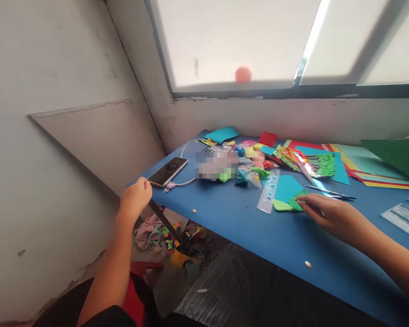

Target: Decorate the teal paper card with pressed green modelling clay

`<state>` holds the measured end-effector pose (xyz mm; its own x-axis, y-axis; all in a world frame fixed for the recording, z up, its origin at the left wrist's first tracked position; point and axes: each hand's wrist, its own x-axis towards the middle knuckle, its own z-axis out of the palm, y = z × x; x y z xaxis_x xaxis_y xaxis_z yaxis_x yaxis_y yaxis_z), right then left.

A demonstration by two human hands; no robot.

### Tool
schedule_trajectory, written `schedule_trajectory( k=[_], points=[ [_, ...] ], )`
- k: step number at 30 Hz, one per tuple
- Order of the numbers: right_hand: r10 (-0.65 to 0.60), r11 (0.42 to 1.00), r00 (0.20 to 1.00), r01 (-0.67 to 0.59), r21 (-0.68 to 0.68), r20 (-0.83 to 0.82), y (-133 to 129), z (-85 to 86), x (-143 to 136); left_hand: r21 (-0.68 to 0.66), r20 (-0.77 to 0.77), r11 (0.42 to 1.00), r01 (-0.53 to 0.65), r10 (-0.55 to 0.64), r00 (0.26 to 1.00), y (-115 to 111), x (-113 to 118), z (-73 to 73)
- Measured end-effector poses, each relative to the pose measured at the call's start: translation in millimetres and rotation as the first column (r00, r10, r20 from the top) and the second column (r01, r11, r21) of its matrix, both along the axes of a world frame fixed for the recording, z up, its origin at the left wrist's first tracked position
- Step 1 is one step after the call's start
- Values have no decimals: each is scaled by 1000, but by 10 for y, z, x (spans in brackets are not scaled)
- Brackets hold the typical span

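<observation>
My left hand (pixel 136 195) is closed at the left corner of the blue table (pixel 211 218), right beside the near end of a smartphone (pixel 168 171). Whether it grips the table's edge or something else is hidden. On the right, the bent fingertips of my right hand (pixel 330 213) pinch at a dark green piece (pixel 296 200), perhaps clay. That piece lies next to a light green one (pixel 282 205) at the near end of a blue paper (pixel 288 186). A clear ruler (pixel 270 193) lies left of the paper, and a pen (pixel 334 193) just beyond my right hand.
Several small bags of coloured clay (pixel 255 163) are heaped mid-table, beside a white cable (pixel 186 183). Scissors (pixel 301 165) rest on a green-fringed craft piece (pixel 322 164). Coloured sheets (pixel 357 165) stand at the back right. A wall and window (pixel 241 45) bound the table.
</observation>
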<state>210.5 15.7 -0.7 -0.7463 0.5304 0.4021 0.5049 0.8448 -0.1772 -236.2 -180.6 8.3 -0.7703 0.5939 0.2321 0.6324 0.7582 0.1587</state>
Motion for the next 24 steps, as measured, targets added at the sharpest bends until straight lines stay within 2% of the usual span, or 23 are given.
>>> schedule_trajectory(
  k=[4, 7, 13, 17, 20, 24],
  points=[
    [30, 999, 999, -30, 25, -16, 19, -8, -4, -49, 42, 997, -62, 64, 997, -136, 26, 48],
    [28, 999, 999, -27, 38, -18, 12, -4, -7, -34, 55, 994, -100, 102, 993, -219, 79, 88],
    [33, 997, 999, -30, 75, -30, 30, -10, -10, 89, 92, 996, -14, 5, 996, -214, 126, 117],
    [32, 997, 999, -30, 69, -28, 30, -6, -14, 148, 94, 989, -7, -7, 996, -30, 96, 141],
    [11, 999, 999, -10, 52, -30, 18, -12, -27, 177, 103, 984, -14, -5, 995, 225, 64, 177],
    [-10, 1000, 1000, 10, 29, -8, 16, -18, -38, 176, 106, 983, 53, -72, 992, 608, 29, 193]
  ],
)
